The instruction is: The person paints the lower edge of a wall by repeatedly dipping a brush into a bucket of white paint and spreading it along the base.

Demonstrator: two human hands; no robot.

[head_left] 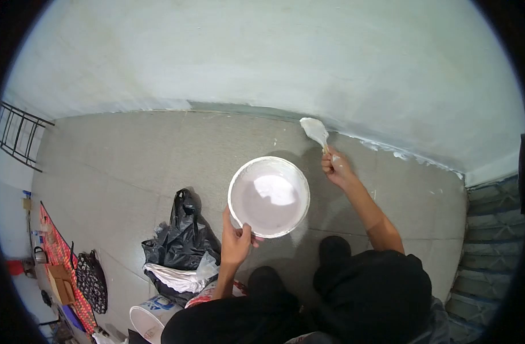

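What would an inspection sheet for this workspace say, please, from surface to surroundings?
Surface: grey floor, with small white marks near the wall.
Job's things: open bucket holding whitish liquid; brush coated white, near the wall's foot.
Clutter: black plastic bag and a second bucket, both left of the legs.
Hands: left hand at the open bucket's rim; right hand grips the brush handle.
Cables: nothing seen.
Surroundings: slatted metal structure at right; red patterned mat with assorted items at far left.
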